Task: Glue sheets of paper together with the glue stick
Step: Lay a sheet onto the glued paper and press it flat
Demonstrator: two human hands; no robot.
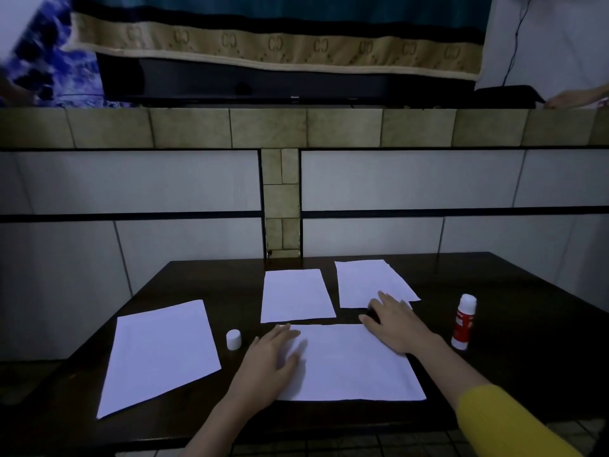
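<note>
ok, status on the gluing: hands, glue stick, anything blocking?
Left hand and right hand flat on the near sheet, holding nothing. Glue stick upright at right, uncapped; cap at left. Nothing blocking.

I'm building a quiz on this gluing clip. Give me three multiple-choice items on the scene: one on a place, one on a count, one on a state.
1. Where does the glue stick stand?
A. beyond the right hand, on the table's right part
B. on the left sheet
C. in the left hand

2. How many separate spots on the table hold white paper?
A. two
B. four
C. six

3. What state is the glue stick in?
A. lying flat, capped
B. upright, uncapped
C. held, capped

Answers: 1 A, it stands on bare table outside the right hand. 2 B, left sheet, centre sheet, far right pile, near sheet. 3 B, it stands on end and its cap sits apart near the left hand.
</note>
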